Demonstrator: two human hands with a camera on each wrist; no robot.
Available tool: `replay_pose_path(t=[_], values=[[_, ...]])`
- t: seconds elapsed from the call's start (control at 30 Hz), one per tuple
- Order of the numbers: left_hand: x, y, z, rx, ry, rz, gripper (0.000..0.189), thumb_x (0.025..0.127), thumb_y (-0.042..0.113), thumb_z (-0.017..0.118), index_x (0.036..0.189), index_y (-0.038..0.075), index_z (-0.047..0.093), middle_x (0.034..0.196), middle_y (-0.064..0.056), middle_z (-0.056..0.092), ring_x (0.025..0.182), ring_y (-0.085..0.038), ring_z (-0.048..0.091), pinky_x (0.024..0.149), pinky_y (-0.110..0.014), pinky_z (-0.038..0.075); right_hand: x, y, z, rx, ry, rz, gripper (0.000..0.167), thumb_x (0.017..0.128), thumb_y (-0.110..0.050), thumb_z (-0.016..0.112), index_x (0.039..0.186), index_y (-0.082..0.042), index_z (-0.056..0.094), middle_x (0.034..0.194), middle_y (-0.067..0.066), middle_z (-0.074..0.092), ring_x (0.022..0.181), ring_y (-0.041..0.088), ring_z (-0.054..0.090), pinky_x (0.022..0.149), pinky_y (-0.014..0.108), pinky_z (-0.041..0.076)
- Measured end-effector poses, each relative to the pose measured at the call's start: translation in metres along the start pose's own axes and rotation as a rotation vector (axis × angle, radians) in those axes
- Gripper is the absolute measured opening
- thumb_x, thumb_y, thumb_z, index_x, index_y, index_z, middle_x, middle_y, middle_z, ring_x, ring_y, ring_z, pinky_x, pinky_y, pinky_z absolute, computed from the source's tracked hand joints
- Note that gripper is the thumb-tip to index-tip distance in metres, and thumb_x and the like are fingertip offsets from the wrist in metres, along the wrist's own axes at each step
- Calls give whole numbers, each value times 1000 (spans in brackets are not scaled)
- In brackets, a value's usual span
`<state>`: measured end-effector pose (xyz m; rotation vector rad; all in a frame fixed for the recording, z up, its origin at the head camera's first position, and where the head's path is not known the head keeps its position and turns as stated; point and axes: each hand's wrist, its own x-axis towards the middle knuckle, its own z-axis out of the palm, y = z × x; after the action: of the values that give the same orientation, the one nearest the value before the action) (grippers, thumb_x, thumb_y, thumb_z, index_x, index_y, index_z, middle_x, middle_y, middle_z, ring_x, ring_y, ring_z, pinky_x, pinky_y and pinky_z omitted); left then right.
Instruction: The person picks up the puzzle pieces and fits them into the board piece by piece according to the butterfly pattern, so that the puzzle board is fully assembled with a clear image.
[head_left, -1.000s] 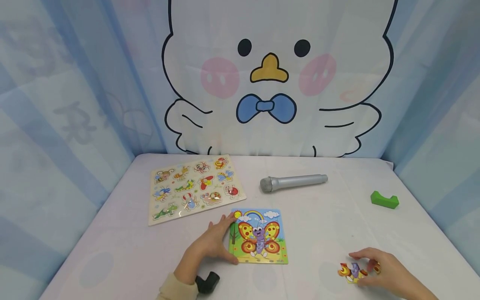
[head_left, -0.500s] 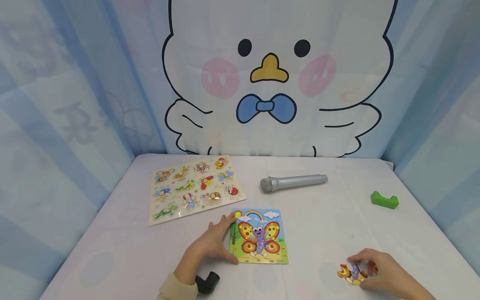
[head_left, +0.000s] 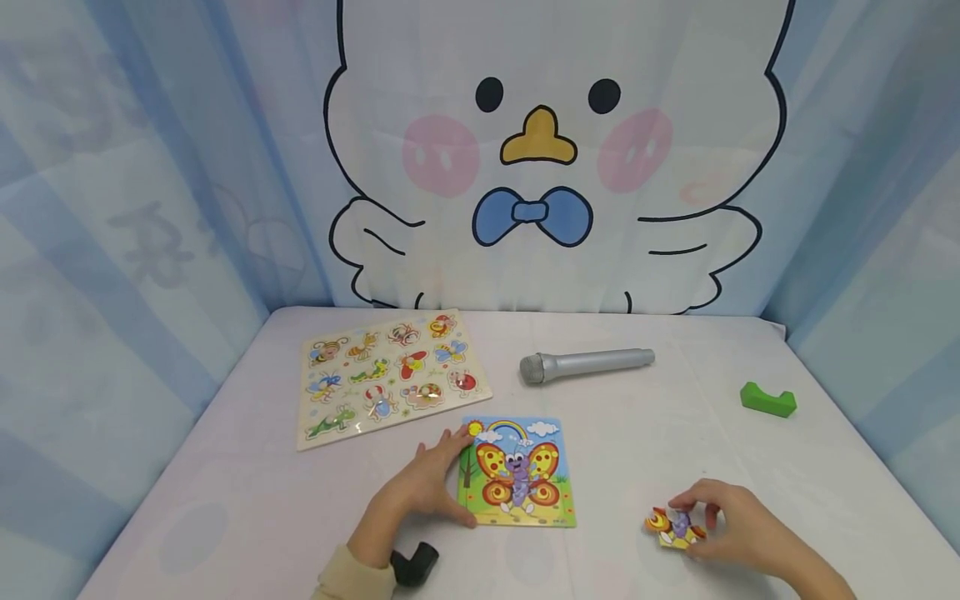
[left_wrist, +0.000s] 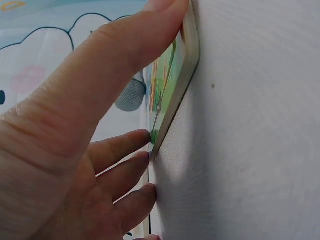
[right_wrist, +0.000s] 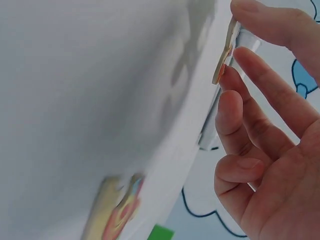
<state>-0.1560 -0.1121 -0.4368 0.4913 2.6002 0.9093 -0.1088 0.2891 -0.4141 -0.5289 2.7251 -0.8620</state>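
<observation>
A small square butterfly puzzle board lies flat at the table's middle. Along its left edge rests my left hand, the fairly straight thumb at the near corner and fingertips at the far one; the left wrist view shows the board's pale wooden edge beside the thumb. Off to the right, my right hand pinches a butterfly puzzle piece in yellow, orange and purple. In the right wrist view that piece stands clear of the table between thumb and fingertips. Another, blurred puzzle piece lies below that hand.
A wooden insect puzzle lies at the back left, a silver toy microphone at the back centre. A green notched block is at the far right. By the left wrist lies a black bent object, partly hidden.
My right hand has closed on the butterfly piece, raised it, and carried it a little left and away from me. The left hand and the board have stayed put.
</observation>
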Motion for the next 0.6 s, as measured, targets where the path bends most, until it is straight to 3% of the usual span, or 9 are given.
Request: replay_pose_path(t=[0.1,0.43,0.6], values=[[0,0,0,0,0,-2,103,56,34,87,140,6,33,150,-11,21,137,-34,13,108,-58,6,9,-11,0,7,3,-58,43,62,-23,82,99,-9,66,91,-5,58,67,4,43,55,20,39],[-1,1,-1,-8,-6,8,102,56,33,87,140,7,35,150,-11,19,137,-35,12,108,-58,5,42,-46,10,17,-51,-69,34,66,-24,81,96,-17,68,87,-8,55,69,8,46,57,22,40],[-1,0,-1,5,-8,27,99,56,33,86,139,9,37,150,-13,18,136,-37,11,107,-60,5,57,-59,18,38,-66,-129,29,68,-23,80,95,-19,70,87,-8,56,67,8,46,55,22,40]])
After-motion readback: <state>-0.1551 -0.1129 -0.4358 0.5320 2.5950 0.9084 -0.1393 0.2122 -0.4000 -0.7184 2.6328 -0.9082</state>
